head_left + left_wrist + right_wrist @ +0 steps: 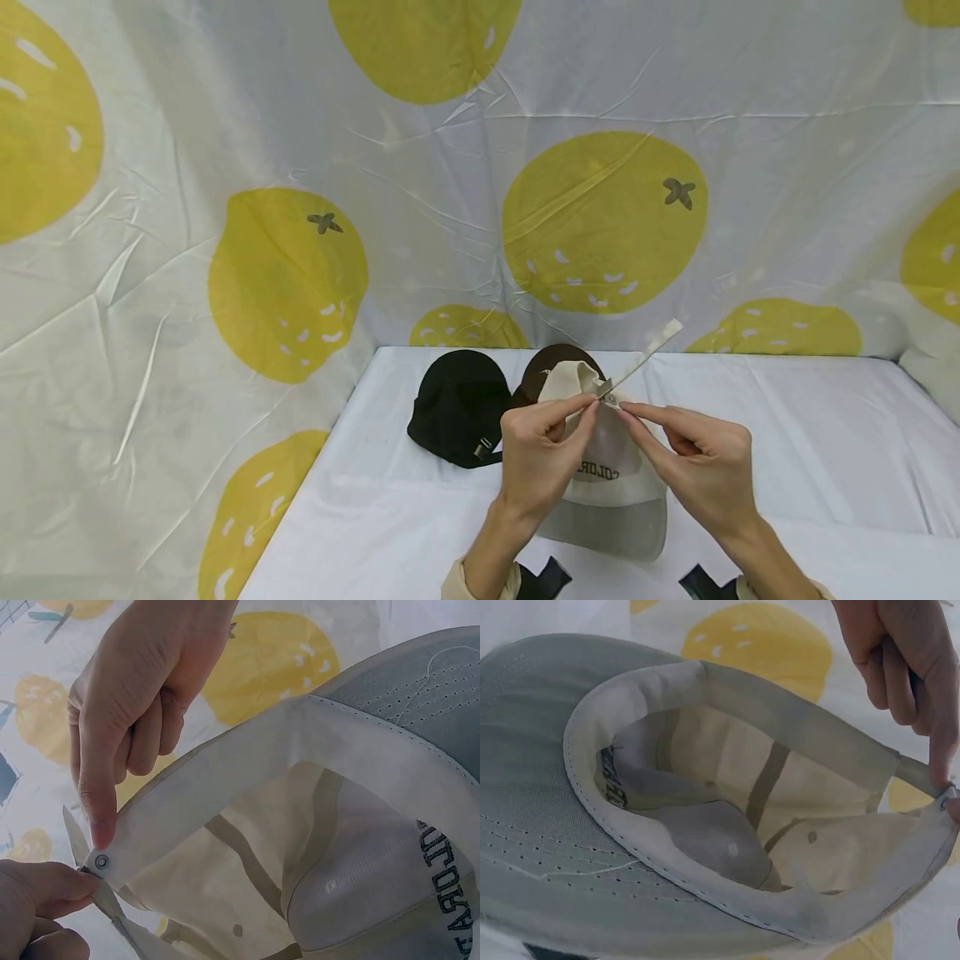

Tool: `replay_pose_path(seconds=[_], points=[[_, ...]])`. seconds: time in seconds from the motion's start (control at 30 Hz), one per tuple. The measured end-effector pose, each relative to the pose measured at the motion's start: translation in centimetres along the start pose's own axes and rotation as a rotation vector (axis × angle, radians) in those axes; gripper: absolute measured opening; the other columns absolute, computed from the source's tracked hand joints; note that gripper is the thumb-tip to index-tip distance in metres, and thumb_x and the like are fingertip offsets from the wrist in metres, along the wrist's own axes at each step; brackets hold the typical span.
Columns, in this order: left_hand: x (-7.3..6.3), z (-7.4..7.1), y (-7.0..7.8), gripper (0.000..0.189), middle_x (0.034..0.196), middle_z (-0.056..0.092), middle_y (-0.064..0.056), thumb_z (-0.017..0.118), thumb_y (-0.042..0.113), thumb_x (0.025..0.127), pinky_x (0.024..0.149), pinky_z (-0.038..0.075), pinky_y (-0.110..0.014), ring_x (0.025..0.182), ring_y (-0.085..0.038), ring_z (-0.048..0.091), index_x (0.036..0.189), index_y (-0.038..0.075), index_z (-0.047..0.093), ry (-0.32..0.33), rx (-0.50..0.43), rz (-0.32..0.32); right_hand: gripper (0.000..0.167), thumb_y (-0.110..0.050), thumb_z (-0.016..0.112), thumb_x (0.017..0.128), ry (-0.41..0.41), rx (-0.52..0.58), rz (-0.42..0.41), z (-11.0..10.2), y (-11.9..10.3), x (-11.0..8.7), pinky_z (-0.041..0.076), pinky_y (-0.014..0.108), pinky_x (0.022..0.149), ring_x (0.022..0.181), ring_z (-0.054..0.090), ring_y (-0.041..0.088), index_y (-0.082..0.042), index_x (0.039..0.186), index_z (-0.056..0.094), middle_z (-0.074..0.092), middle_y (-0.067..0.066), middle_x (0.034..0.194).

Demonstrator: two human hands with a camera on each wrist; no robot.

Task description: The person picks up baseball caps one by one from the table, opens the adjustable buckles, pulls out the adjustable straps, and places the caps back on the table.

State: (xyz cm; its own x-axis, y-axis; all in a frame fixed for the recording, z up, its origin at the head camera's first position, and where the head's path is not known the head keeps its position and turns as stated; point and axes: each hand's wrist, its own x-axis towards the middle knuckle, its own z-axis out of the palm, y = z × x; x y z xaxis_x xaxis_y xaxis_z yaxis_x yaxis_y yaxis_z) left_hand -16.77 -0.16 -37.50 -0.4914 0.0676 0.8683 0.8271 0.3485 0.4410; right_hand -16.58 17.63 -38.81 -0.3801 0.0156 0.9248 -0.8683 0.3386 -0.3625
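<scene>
A cream cap [570,379] with a grey brim [600,525] hangs brim-down between both hands, lettering inside its crown. My left hand [543,450] pinches the cap's back strap at a small metal buckle [604,388], and the strap's loose tail [652,350] sticks up to the right. With thumb and index finger, my right hand [705,450] pinches the band's edge beside the buckle. In the left wrist view a round metal eyelet [102,861] sits between the fingertips. The right wrist view shows the cap's open inside [817,780]; only a fingertip of the right hand appears there.
A black cap [459,408] with a metal strap buckle lies on the white-covered table [390,517], left of the hands. Partly hidden behind the cream cap is a brown cap [551,367]. A lemon-print curtain [442,167] hangs behind and to the left.
</scene>
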Motion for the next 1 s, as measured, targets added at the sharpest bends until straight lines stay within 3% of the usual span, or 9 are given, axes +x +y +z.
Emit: replay_pose_path(seconds=[0.17, 0.47, 0.6, 0.8, 1.0], points=[[0.06, -0.14, 0.08, 0.013, 0.047, 0.033, 0.002, 0.079, -0.011, 0.082, 0.044, 0.019, -0.011, 0.053, 0.004, 0.021, 0.091, -0.002, 0.082, -0.019, -0.024, 0.030, 0.028, -0.020, 0.078, 0.094, 0.050, 0.034, -0.106, 0.45, -0.33, 0.59, 0.014, 0.006, 0.050, 0.051, 0.020, -0.002, 0.006, 0.084, 0.080, 0.030, -0.009, 0.052], [0.05, 0.21, 0.25, 0.014, 0.046, 0.038, 0.003, 0.080, -0.009, 0.081, 0.044, 0.021, -0.009, 0.050, 0.005, 0.024, 0.091, 0.000, 0.083, -0.044, -0.012, 0.044, 0.035, -0.019, 0.074, 0.097, 0.091, 0.036, -0.211, 0.54, -0.32, 0.74, 0.012, 0.004, 0.052, 0.050, 0.020, -0.003, 0.012, 0.081, 0.078, 0.036, -0.008, 0.049], [0.06, 0.13, 0.31, 0.015, 0.046, 0.042, 0.003, 0.080, -0.009, 0.080, 0.044, 0.022, -0.009, 0.049, 0.005, 0.026, 0.091, 0.001, 0.083, -0.050, 0.009, 0.050, 0.036, -0.019, 0.073, 0.098, 0.101, 0.007, -0.210, 0.36, -0.14, 0.62, 0.012, 0.005, 0.051, 0.051, 0.019, -0.004, 0.012, 0.081, 0.078, 0.040, -0.006, 0.049], [0.07, -0.01, 0.32, 0.016, 0.047, 0.049, 0.003, 0.080, -0.011, 0.078, 0.044, 0.023, -0.009, 0.049, 0.004, 0.027, 0.090, -0.001, 0.083, -0.045, 0.031, 0.055, 0.039, -0.023, 0.072, 0.098, 0.124, -0.035, -0.163, -0.07, -0.02, 0.64, 0.011, 0.006, 0.053, 0.052, 0.016, -0.003, 0.011, 0.081, 0.079, 0.032, -0.008, 0.049], [-0.05, -0.08, 0.46, 0.016, 0.056, 0.066, 0.001, 0.080, -0.011, 0.078, 0.044, 0.024, -0.007, 0.048, 0.003, 0.029, 0.089, 0.000, 0.083, -0.060, 0.047, 0.067, 0.035, -0.018, 0.076, 0.094, 0.173, -0.041, -0.129, -0.11, -0.13, 0.79, 0.013, 0.007, 0.053, 0.051, 0.018, -0.003, 0.013, 0.078, 0.077, 0.034, -0.006, 0.049]])
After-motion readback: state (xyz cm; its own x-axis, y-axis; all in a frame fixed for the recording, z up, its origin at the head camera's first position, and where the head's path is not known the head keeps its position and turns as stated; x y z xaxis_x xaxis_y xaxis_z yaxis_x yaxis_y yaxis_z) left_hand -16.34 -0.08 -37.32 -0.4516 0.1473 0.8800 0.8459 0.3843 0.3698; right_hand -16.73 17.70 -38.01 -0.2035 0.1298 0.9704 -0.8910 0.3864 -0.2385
